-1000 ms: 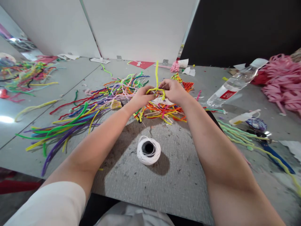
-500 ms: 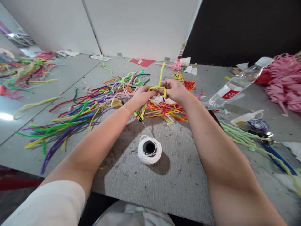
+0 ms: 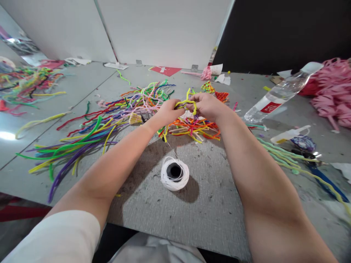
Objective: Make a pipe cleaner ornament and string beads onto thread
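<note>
From the head camera, here we are over the grey, finely streaked counter [image 3: 208, 219], and both hands are up in the middle of it. The left hand [image 3: 168, 111] has its fingers closed on one side of a bent, fuzzy yellow stem [image 3: 188, 94]; the right hand [image 3: 205, 106] pinches it from the other side, fingertips curled in. The stem sits right between the two, one part poking upward, another curving down beside the right fingers. The hands are close together; whether they touch behind it, I can't tell.

Just below them, look, a spread of orange, yellow and pink fuzzy stems [image 3: 192, 128]! Nearer the wearer stands a white roll of string [image 3: 174, 183] with a dark core, a thin strand running up from it towards the stems.

Off to the left, long green, purple and yellow fuzzy stems [image 3: 82, 146] fan out across the counter. Over to the right, it's a clear plastic bottle [image 3: 285, 91] with a red and white label, then a heap of pink ribbon [image 3: 333, 93]. Nearer the right forearm, a small white nozzle bottle [image 3: 286, 136] lies near pale green fuzzy stems [image 3: 282, 155].
</note>
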A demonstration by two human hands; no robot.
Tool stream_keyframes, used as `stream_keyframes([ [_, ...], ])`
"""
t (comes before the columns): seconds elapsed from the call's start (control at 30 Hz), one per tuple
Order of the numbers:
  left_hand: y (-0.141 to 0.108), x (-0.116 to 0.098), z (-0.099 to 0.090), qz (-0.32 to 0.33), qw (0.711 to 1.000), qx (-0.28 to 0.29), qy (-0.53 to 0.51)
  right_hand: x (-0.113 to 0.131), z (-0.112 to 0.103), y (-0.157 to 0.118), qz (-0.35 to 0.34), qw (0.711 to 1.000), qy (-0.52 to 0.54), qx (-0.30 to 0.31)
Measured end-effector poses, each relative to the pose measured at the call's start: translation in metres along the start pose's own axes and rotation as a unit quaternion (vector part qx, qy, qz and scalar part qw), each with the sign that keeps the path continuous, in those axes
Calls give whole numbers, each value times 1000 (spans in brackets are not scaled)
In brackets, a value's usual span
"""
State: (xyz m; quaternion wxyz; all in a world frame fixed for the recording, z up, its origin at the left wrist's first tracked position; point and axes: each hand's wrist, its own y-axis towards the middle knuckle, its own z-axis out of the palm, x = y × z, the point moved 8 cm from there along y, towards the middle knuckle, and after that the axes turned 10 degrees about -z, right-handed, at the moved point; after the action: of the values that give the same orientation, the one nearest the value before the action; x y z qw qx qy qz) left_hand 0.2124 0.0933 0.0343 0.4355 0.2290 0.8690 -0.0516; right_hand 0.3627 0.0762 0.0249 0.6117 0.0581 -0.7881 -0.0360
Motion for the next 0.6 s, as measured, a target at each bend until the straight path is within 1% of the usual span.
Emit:
stream_keyframes([
  [0.1,-3,-4,1,-1,1000,12,15,-1,0,2,-5,1000,-10,6],
  [0.23,-3,-6,-1,-7,1000,14,1,-1,0,3,-12,999,-15,36],
  [0.27,-3,-4,-1,-16,999,15,-23,-1,0,2,-14,999,-12,46],
  [0.33,-2,2,1,-49,993,32,-107,1,-2,0,-18,998,-6,61],
  [0.43,-3,11,8,-92,968,74,-222,4,-5,-4,-28,997,2,71],
  [0.53,-3,13,8,-92,956,83,-267,10,-6,-4,-62,995,13,73],
  [0.6,-2,14,6,-90,950,78,-290,14,-9,-2,-91,994,8,60],
])
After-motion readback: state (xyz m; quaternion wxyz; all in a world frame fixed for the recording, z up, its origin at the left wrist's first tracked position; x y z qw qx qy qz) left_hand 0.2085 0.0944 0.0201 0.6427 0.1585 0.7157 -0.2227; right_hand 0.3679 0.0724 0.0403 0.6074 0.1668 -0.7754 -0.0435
